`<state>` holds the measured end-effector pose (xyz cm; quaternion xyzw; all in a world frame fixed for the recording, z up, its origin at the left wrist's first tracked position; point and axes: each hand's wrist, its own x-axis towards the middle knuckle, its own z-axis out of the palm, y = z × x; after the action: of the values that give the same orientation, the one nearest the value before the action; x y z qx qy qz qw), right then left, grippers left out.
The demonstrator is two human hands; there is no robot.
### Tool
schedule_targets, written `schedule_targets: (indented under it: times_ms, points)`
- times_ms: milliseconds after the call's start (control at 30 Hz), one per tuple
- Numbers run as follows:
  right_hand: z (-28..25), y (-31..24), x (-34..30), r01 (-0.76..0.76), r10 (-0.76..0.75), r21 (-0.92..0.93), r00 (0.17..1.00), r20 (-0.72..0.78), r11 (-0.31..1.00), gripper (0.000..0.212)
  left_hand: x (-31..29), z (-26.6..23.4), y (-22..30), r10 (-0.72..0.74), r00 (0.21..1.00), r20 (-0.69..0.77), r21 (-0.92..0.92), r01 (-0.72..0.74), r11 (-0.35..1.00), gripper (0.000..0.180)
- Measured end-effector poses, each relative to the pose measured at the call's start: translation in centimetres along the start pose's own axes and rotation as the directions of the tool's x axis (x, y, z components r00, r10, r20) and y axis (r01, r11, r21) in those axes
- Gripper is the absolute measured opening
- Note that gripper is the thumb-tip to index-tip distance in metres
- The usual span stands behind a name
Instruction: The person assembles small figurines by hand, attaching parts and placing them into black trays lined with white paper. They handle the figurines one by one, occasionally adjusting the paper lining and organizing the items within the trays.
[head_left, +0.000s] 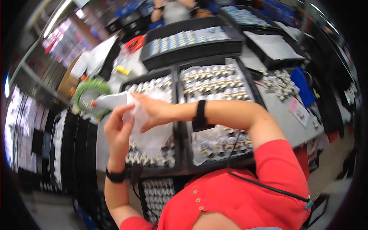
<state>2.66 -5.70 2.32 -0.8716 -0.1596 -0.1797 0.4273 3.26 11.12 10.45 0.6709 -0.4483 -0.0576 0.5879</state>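
- Grey table (288, 126): takes up the middle of view.
- Trays, black: left tray (157, 170) and right tray (250, 78) side by side before the person; far tray (191, 53) beyond them.
- White sheet (138, 115): raised over left tray, thin, creased. Longest stretch slants from upper left, near the fan, down right over the tray; whether it's one piece with the paper lower down, can't tell.
- Green fan (92, 94): left of both hands, just past sheet's far tip.
- Right hand (151, 109): reaches across, fingers stretched, thumb apart; sheet under it and leftward. Firm grip? Can't tell.
- Left hand (119, 130): fingers and thumb bent, tips at sheet's edge; sheet lies rightward and beyond. Pinch unclear. Neither hand nearer; both seem touching.
- Small metal parts (280, 84): loose heap, right of right tray.
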Motion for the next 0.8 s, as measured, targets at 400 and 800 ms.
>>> schedule_targets:
  times_ms: [400, 800]
  points:
    - [-26.0, 6.7, -11.2, -0.077, 0.014, -0.066, 0.753, -0.658, 0.995, 0.018, -2.3, 5.9, 0.1, 0.390, 0.878, 0.276, 0.476, -0.478, 0.739, 0.031]
    - [-45.4, 8.7, -43.4, -0.859, 0.045, -0.501, 0.499, -0.865, -0.101, 0.058, -6.3, 4.0, -6.6, 0.039, 0.999, -0.030, 0.647, -0.010, 0.763, 0.026]
